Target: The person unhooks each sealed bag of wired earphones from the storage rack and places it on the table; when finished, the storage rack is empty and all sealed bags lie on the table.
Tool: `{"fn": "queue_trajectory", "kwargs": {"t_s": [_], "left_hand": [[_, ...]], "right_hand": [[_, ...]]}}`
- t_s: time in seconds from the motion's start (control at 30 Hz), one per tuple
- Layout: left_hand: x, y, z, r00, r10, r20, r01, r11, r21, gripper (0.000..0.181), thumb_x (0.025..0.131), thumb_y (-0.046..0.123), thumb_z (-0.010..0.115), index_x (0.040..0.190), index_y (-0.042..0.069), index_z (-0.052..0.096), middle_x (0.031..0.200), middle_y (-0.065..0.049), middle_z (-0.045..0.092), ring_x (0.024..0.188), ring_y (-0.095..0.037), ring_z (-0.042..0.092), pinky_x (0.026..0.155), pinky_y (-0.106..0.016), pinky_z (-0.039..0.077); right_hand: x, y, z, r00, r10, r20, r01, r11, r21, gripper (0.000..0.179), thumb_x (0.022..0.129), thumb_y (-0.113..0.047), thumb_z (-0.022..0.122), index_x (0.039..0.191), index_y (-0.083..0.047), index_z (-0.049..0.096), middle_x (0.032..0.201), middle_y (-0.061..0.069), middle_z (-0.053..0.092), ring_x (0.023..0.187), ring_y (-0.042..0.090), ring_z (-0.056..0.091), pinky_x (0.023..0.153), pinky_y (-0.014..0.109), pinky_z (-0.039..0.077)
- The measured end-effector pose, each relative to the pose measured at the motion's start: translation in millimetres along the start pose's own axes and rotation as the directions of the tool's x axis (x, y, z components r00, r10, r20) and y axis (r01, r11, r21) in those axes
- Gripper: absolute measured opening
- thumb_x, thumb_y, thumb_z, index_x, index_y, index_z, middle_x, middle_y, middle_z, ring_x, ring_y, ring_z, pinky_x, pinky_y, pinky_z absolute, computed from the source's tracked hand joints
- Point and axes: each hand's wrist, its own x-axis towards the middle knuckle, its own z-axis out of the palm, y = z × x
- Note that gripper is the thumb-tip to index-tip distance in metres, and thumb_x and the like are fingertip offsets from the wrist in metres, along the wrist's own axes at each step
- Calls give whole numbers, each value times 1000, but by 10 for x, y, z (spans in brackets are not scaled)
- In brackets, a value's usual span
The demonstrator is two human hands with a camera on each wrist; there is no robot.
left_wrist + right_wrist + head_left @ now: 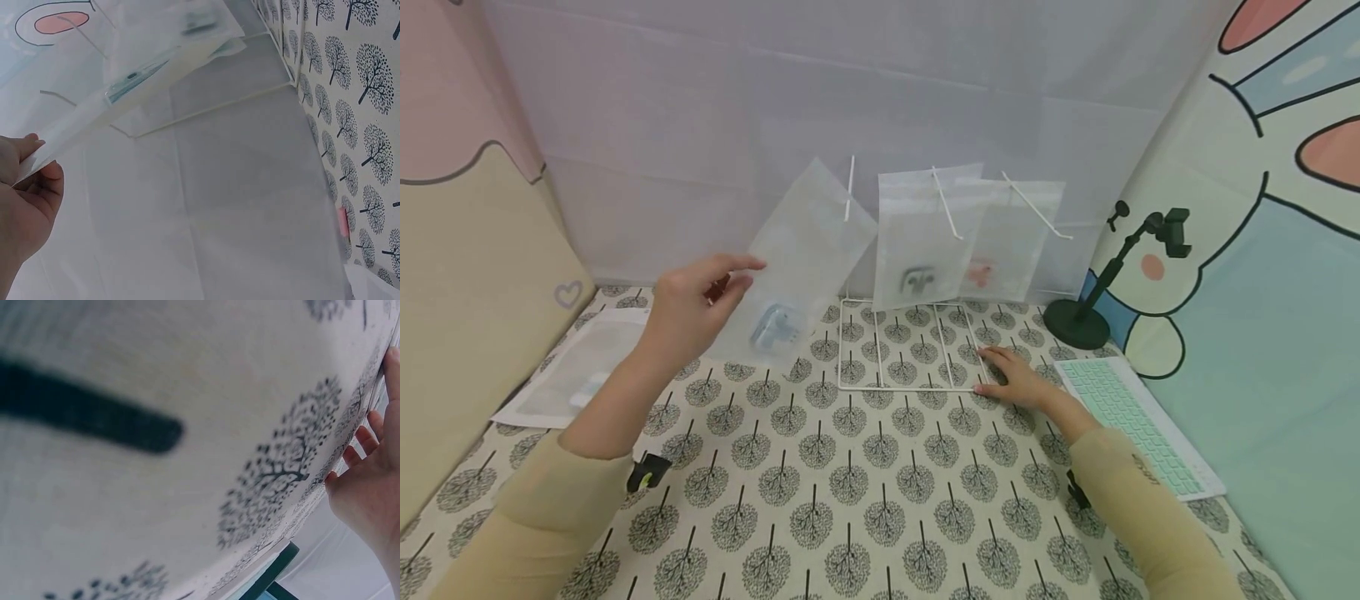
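Observation:
In the head view my left hand (688,308) pinches the edge of a translucent plastic bag (808,250) between thumb and fingers. The bag is tilted, and a light-blue object (777,327) of unclear kind shows through its lower part. Its upper right corner is close to the left prong (850,187) of a white wire rack (910,389); contact cannot be told. Two similar bags hang on the other prongs: one bag (917,237) with a dark object, another bag (1026,237) with a reddish one. My right hand (1018,381) rests at the rack base's front right corner, fingers extended.
Another bag (561,387) lies flat at the left of the tree-patterned tablecloth (820,492). A black stand (1078,323) and a white keyboard (1138,425) with mint keys are on the right. A pale curtain (700,125) hangs behind the rack.

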Motion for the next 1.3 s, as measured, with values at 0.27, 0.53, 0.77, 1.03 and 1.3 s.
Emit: {"fn": "queue_trajectory", "kwargs": {"t_s": [0.27, 0.53, 0.77, 1.03, 1.3], "left_hand": [[-54, 54, -40, 997, 71, 41, -71, 997, -13, 44, 76, -6, 73, 118, 4, 65, 107, -13, 69, 58, -5, 49, 53, -8, 40], [-139, 106, -168, 973, -4, 230, 8, 1000, -17, 77, 71, 0, 80, 139, 15, 48, 127, -8, 59, 85, -10, 52, 73, -14, 45], [-194, 179, -294, 926, -103, 362, 103, 995, 18, 90, 74, -5, 74, 148, 26, 31, 135, -6, 49, 97, -14, 49, 70, -21, 46], [-249, 227, -358, 928, -94, 361, 94, 995, 19, 92, 74, -9, 71, 148, 26, 30, 141, -7, 46, 121, -27, 48, 83, -36, 52], [-300, 258, -421, 933, -100, 346, 101, 995, 16, 90, 74, -8, 72, 148, 26, 32, 144, -8, 44, 126, -32, 44, 88, -44, 52]], "right_hand": [[-12, 4, -5, 1000, 7, 6, -7, 1000, -7, 79, 87, -44, 64, 147, -5, 29, 151, 25, 21, 137, 48, 18, 106, 67, 22], [-4, 6, 0, 1000, 10, 2, -9, 1000, -17, 80, 87, -46, 63, 147, -6, 30, 151, 25, 21, 137, 48, 18, 106, 67, 22], [7, 12, 6, 1000, 12, 2, -12, 1000, -17, 80, 87, -46, 64, 147, -6, 30, 151, 25, 21, 137, 48, 18, 106, 67, 22], [-1, 11, 6, 1000, 7, -4, -7, 1000, -19, 80, 87, -46, 64, 147, -6, 30, 151, 25, 21, 137, 48, 18, 106, 67, 22], [7, 17, 15, 1000, -1, -7, 0, 1000, -12, 80, 87, -45, 64, 147, -6, 30, 151, 25, 22, 137, 48, 19, 106, 66, 23]]}}
